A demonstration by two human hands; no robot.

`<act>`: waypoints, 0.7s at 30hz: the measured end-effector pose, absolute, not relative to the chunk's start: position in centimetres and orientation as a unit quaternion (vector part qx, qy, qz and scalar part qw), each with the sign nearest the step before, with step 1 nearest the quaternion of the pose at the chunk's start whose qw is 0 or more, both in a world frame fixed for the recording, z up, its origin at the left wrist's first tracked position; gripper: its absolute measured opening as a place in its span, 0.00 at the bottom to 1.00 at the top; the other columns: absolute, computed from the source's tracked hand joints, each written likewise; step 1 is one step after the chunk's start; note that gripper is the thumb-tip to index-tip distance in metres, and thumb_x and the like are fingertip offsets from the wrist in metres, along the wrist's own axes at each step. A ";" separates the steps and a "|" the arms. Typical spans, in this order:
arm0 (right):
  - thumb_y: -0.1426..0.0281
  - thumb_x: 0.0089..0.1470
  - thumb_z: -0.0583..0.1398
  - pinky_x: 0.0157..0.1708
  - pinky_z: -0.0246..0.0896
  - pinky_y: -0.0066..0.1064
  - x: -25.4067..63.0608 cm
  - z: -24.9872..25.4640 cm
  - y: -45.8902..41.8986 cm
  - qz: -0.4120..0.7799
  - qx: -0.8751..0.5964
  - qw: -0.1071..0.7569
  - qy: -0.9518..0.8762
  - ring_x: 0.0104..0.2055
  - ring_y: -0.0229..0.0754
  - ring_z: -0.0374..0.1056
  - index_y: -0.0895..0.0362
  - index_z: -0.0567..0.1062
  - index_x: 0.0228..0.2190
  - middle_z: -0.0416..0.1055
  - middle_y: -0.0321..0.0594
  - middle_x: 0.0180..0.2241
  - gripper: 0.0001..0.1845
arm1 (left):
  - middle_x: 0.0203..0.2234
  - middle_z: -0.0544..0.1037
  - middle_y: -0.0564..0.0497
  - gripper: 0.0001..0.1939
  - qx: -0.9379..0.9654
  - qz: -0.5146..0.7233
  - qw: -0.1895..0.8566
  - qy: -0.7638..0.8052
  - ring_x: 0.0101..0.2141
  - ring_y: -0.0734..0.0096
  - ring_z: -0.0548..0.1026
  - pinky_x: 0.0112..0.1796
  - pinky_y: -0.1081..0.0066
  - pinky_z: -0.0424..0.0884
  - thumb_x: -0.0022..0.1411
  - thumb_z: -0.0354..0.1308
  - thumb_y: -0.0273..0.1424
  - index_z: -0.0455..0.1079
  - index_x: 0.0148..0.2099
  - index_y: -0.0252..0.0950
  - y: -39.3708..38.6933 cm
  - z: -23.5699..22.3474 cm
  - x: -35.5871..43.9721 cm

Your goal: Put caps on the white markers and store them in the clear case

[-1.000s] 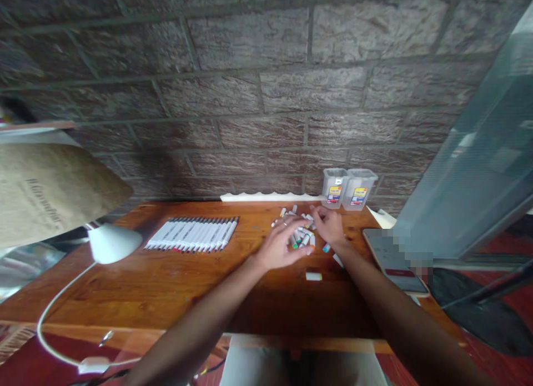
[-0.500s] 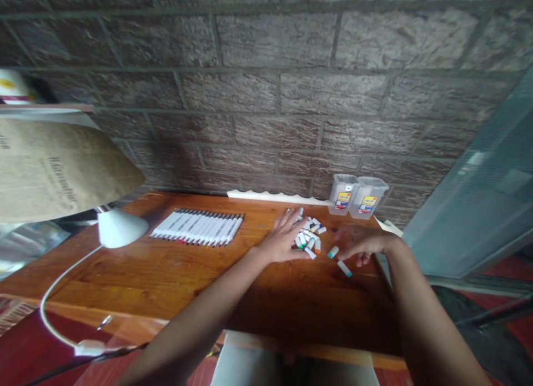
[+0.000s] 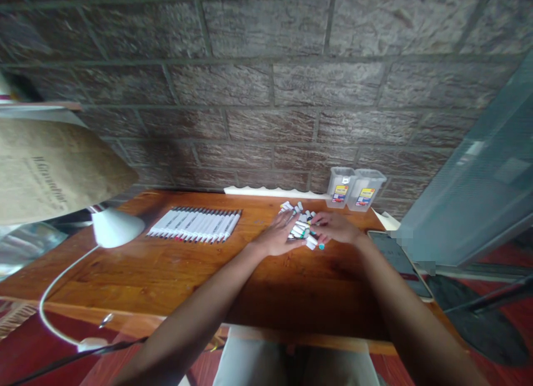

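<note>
A loose pile of white marker caps (image 3: 300,228) with coloured ends lies on the wooden table. My left hand (image 3: 280,234) rests against the pile's left side, its fingers spread over the caps. From the right, my right hand (image 3: 336,227) reaches to the other side of the pile, fingers bent and touching the caps there. A turquoise-ended cap (image 3: 321,246) shows just below its fingertips. Whether it pinches any single cap is hidden. Farther left, a neat row of white markers (image 3: 195,225) lies side by side.
Two clear plastic containers (image 3: 363,190) with labels stand by the brick wall. A tablet (image 3: 400,264) lies along the table's right side. At the left is a lamp with a white base (image 3: 115,228) and a brown paper shade (image 3: 58,172); its cord hangs over the front edge.
My right hand has moved left to the pile, and the two turquoise-ended caps that lay apart are now at the pile or hidden. My left hand stays on the pile's left side.
</note>
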State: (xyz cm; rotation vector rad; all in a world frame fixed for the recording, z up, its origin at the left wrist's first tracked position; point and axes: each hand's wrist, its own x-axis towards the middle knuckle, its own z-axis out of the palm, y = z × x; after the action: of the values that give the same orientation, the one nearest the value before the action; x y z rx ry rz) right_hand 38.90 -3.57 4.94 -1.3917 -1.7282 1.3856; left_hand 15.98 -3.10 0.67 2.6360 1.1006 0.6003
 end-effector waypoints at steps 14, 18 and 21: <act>0.58 0.57 0.57 0.23 0.62 0.27 38.3 3.5 -3.0 0.294 -0.543 0.318 -0.720 0.21 0.37 0.69 0.55 0.73 0.28 0.72 0.33 0.21 0.14 | 0.17 0.75 0.53 0.21 0.723 0.487 0.191 0.451 0.22 0.72 0.72 0.29 0.74 0.67 0.66 0.51 0.44 0.72 0.27 0.36 -3.3 4.1 15.7; 0.51 0.59 0.52 0.22 0.50 0.27 37.9 3.6 -3.2 0.151 -0.539 0.331 -0.760 0.19 0.35 0.60 0.55 0.66 0.16 0.63 0.33 0.15 0.28 | 0.10 0.64 0.55 0.29 0.686 0.518 0.197 0.471 0.17 0.75 0.64 0.25 0.75 0.60 0.67 0.49 0.45 0.60 0.15 0.36 -3.4 4.3 15.1; 0.51 0.59 0.51 0.22 0.47 0.27 37.6 3.4 -3.1 0.122 -0.534 0.352 -0.759 0.20 0.34 0.58 0.56 0.65 0.14 0.61 0.33 0.15 0.29 | 0.15 0.70 0.55 0.19 0.683 0.534 0.179 0.466 0.21 0.74 0.68 0.30 0.75 0.63 0.66 0.51 0.39 0.68 0.24 0.36 -3.2 4.3 14.8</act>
State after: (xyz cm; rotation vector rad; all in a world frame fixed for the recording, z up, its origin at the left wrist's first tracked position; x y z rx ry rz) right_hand 37.65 -3.12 3.37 -1.3810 -1.9639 0.3145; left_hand 14.81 -3.20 4.31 1.9298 1.3174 1.5096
